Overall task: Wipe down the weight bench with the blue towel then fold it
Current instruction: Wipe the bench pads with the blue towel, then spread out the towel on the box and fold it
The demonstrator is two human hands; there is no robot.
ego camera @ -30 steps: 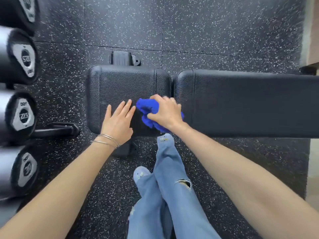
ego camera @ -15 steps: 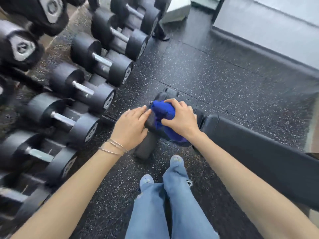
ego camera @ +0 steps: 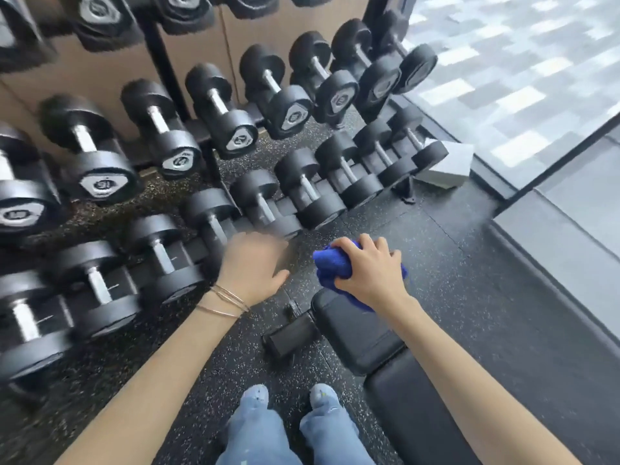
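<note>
In the head view, the right hand (ego camera: 369,270) gripped the bunched blue terry-cloth towel (ego camera: 330,263) with curled fingers at the end of the black padded counter (ego camera: 355,333). The left hand (ego camera: 255,266) was blurred, so its finger position could not be determined. The towel appeared light, soft and limp; for folding, grasp two corners.

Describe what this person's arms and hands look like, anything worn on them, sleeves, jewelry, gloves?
The left forearm and right forearm are bare, no sleeves in view. Thin gold-toned metal bangle bracelets, about three, circle the wrist of the left hand. The right hand shows no glove, watch or visible ring.
</note>
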